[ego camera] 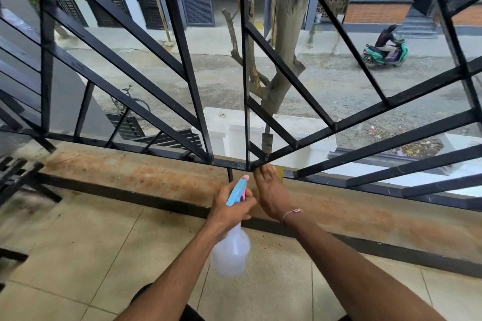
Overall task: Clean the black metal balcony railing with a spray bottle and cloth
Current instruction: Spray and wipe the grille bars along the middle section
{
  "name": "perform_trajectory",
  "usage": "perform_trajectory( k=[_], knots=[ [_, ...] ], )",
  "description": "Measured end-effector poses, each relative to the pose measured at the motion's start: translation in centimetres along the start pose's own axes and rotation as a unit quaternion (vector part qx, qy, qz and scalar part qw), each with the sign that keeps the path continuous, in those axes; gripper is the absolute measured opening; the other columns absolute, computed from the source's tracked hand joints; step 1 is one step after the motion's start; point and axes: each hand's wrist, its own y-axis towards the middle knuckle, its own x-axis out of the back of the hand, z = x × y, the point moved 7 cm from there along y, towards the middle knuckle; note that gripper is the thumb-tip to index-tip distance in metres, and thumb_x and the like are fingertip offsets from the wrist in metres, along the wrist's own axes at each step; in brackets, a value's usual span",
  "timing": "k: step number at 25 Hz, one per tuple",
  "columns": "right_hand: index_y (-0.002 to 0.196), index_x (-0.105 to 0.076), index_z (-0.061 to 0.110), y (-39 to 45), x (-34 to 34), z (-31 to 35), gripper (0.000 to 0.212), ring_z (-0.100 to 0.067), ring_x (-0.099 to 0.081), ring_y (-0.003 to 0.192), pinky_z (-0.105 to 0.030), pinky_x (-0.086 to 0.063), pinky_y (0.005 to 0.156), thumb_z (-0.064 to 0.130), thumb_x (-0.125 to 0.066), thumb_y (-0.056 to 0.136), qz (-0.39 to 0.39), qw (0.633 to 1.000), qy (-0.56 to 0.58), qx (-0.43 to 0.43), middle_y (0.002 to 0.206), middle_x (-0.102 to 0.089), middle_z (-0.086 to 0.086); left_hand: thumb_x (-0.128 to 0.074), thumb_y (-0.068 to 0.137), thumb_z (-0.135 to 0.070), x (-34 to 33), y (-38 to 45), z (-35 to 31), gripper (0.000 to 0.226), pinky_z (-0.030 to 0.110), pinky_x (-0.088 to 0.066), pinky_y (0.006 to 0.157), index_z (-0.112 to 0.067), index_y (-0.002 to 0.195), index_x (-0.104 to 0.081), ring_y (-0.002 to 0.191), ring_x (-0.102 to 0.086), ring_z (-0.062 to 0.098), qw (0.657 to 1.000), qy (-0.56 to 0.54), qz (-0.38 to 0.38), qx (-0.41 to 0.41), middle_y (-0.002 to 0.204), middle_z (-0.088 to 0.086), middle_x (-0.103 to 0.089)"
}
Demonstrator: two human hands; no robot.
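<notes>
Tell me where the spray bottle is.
Head view, low centre: the left hand grips the spray bottle over the tiled floor, beside the right hand at the railing's base.

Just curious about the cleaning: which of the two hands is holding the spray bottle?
The left hand grips the spray bottle by its blue trigger head; the right hand reaches to the railing's bottom bar.

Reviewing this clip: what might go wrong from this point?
The spray bottle nozzle points at the railing joint right beside the right hand, so spray may mostly wet the fingers. A yellow cloth barely shows beyond that hand at the open edge; if loosely held, it might drop to the street.
</notes>
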Motion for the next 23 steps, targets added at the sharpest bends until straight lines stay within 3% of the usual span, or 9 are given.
perform_trajectory(
  k=[3,6,10,16,19,21,23],
  knots=[
    [0.157,0.004,-0.003,-2.6,1.5,-2.0,0.068,-0.040,-0.003,0.153,-0.045,-0.003,0.123,0.002,-0.038,0.103,0.015,0.992,-0.114,0.057,0.164,-0.002,-0.028,-0.072,0.092,-0.010,-0.5,0.4,0.0,0.015,0.025,-0.058,0.065,-0.018,0.102,-0.064,0.089,-0.065,0.019,1.000,0.011,0.003,-0.007,0.101,0.012,-0.061],
    [0.153,-0.009,-0.013,-5.4,3.2,-4.9,0.059,-0.048,-0.018,0.147,-0.054,-0.018,0.123,0.007,-0.037,0.105,0.014,0.976,-0.211,0.044,0.158,-0.018,-0.036,-0.074,0.090,-0.012,-2.7,0.7,-0.4,0.021,0.027,-0.060,0.064,-0.013,0.109,-0.064,0.089,-0.065,0.020,1.000,0.022,0.020,-0.011,0.100,0.011,-0.060],
    [0.149,-0.018,-0.017,-8.6,5.2,-6.9,0.054,-0.052,-0.020,0.146,-0.058,-0.020,0.121,0.013,-0.032,0.107,0.003,0.950,-0.309,0.033,0.155,-0.019,-0.041,-0.075,0.090,-0.013,-6.4,0.6,-1.7,0.018,0.039,-0.066,0.075,-0.016,0.105,-0.066,0.089,-0.065,0.022,0.998,0.024,0.049,-0.032,0.098,0.011,-0.063],
    [0.152,-0.001,-0.014,-12.0,12.7,-11.4,0.060,-0.052,-0.019,0.147,-0.057,-0.016,0.122,0.009,-0.001,0.097,-0.015,0.937,-0.348,0.000,0.155,-0.016,-0.042,-0.074,0.089,-0.009,-11.4,-0.3,-4.2,0.021,0.031,-0.064,0.070,-0.016,0.108,-0.066,0.084,-0.062,0.016,0.994,0.003,0.100,-0.051,0.093,0.004,-0.060],
    [0.150,-0.010,-0.014,-13.6,17.5,-14.0,0.069,-0.051,-0.030,0.139,-0.057,-0.022,0.120,0.005,0.012,0.087,-0.042,0.913,-0.406,-0.027,0.148,-0.029,-0.039,-0.074,0.090,-0.008,-12.7,-0.4,-5.1,0.020,0.038,-0.064,0.073,-0.016,0.106,-0.067,0.081,-0.061,0.016,0.991,0.001,0.118,-0.061,0.089,0.004,-0.058],
    [0.146,-0.018,-0.015,-14.8,20.7,-16.4,0.064,-0.052,-0.032,0.135,-0.058,-0.023,0.118,0.007,0.005,0.090,-0.070,0.893,-0.440,-0.063,0.141,-0.032,-0.038,-0.073,0.090,-0.008,-13.4,-0.5,-5.6,0.022,0.038,-0.063,0.074,-0.018,0.109,-0.067,0.079,-0.059,0.015,0.990,-0.005,0.127,-0.059,0.087,0.003,-0.057],
    [0.144,-0.014,-0.024,-15.8,22.8,-18.8,0.057,-0.057,-0.019,0.140,-0.060,-0.017,0.120,0.008,-0.017,0.097,-0.068,0.868,-0.483,-0.096,0.146,-0.021,-0.047,-0.073,0.090,-0.007,-13.9,-0.6,-6.1,0.020,0.038,-0.063,0.073,-0.018,0.106,-0.068,0.078,-0.059,0.015,0.989,-0.008,0.130,-0.062,0.088,0.003,-0.058]
  ],
)
